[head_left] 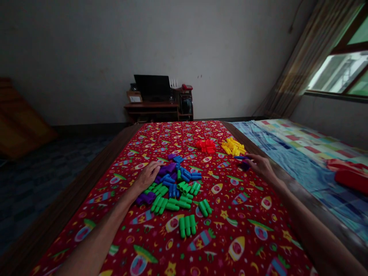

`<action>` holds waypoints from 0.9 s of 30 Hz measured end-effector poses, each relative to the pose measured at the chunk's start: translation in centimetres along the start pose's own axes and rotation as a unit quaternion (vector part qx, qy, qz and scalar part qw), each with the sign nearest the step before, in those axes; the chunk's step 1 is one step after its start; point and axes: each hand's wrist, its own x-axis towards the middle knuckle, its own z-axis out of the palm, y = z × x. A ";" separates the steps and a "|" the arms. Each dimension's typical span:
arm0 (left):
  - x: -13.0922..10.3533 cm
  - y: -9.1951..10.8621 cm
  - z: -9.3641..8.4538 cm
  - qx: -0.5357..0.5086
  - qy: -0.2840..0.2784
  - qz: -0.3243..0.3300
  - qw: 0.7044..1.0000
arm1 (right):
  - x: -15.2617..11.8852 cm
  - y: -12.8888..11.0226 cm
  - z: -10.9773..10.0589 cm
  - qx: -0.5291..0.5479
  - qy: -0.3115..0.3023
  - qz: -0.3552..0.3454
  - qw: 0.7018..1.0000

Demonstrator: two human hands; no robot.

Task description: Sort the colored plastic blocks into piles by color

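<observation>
My left hand (149, 174) lies at the left edge of a mixed pile, its loosely bent fingers touching the purple plastic pieces (169, 168); the fingertips are partly hidden. Blue plastic pieces (186, 174) and green plastic pieces (178, 203), shaped like joined tubes, make up the rest of the pile. To the right, my right hand (260, 165) pinches a blue plastic piece (240, 157) just in front of the yellow pile. A dark purple piece (244, 165) shows under its fingers; whether it is held, I cannot tell.
A red heap of pieces (206, 146) and a yellow heap (232, 146) lie farther back on the red patterned cloth (224, 237). A bed (258, 138) adjoins the table's right side. Beyond the far end stands a desk with a monitor (153, 87).
</observation>
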 end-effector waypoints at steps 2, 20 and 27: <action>0.3 0.6 -0.3 0.007 0.018 -0.009 1.000 | 0.0 -2.0 0.5 0.086 0.017 -0.023 0.996; -1.9 15.7 0.2 0.152 -0.100 0.104 0.978 | -2.8 -14.8 2.2 0.283 -0.061 -0.234 0.928; -1.4 12.7 -1.0 0.153 -0.119 0.144 0.971 | -0.4 -3.0 0.7 0.132 0.069 0.024 0.989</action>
